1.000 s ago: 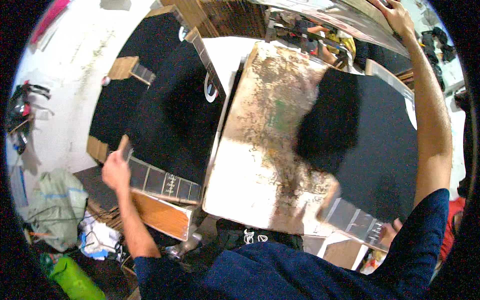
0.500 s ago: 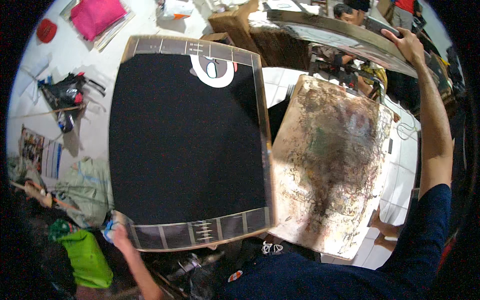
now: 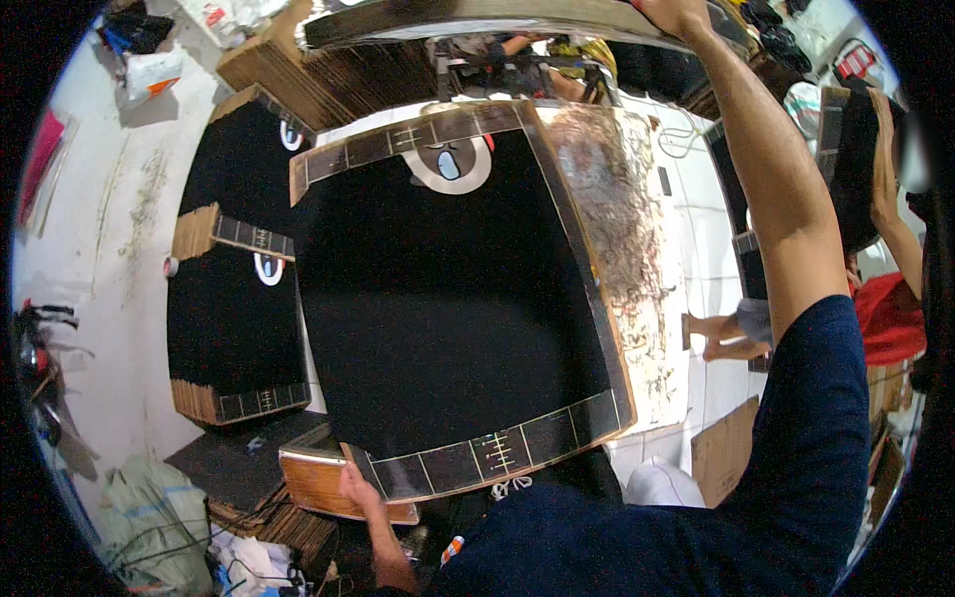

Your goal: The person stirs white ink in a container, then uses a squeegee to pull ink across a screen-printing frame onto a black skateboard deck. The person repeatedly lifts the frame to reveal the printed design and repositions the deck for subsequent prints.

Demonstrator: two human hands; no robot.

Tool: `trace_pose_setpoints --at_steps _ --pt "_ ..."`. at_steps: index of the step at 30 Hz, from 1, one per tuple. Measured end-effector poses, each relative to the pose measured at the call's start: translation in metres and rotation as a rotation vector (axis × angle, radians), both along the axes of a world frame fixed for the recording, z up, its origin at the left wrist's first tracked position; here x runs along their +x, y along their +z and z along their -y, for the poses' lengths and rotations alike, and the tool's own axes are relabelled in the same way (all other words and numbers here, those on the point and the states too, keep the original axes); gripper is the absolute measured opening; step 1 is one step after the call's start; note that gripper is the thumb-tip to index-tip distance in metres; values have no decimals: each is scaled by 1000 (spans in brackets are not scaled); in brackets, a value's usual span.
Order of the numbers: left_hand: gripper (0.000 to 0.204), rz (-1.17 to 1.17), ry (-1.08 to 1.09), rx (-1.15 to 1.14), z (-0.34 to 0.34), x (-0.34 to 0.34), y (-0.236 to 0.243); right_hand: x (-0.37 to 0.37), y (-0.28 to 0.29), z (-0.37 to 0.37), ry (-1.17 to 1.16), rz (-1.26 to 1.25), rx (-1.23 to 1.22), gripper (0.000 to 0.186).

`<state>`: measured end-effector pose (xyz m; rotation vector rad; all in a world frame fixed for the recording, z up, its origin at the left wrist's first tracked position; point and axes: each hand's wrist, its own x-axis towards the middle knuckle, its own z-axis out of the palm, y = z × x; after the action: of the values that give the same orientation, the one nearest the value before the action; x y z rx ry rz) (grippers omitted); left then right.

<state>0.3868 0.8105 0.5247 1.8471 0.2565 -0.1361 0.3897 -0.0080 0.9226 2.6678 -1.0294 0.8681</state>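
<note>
A large flat board [image 3: 448,328] covered in black cloth, with dark taped strips along its ends, lies tilted in front of me. A white-ringed cartoon print [image 3: 448,167] shows near its far end. My left hand [image 3: 360,488] is closed on the board's near-left corner. Under the board's right side shows a paint-stained tabletop [image 3: 647,338]. With my raised right arm, I grip the edge of a long framed panel [image 3: 497,25] held up beyond the board. My right hand [image 3: 681,15] is partly cut off by the view's top edge.
Two stacks of similar black-covered boards [image 3: 234,338] stand on the left. A wooden-topped piece [image 3: 323,483] sits below the left corner. Another person's feet [image 3: 731,338] are right of the stained tabletop; a person in red [image 3: 890,318] is farther right. Brown stacked sheets [image 3: 338,85] stand behind.
The black board has moved right and now covers much of the stained tabletop. My view has shifted, bringing the stacked boards on the left into sight. Both hands keep their hold.
</note>
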Motion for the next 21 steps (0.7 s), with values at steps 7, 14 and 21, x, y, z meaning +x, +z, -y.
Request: trace_pose_setpoints --at_steps 7,14,21 --pt "39 125 -168 253 12 3 20 3 8 12 -19 -19 56 85" --pt "37 49 -387 196 87 8 6 11 19 18 37 8 81 87" --pt "25 -155 -449 215 130 -34 25 22 31 30 20 -3 96 93"
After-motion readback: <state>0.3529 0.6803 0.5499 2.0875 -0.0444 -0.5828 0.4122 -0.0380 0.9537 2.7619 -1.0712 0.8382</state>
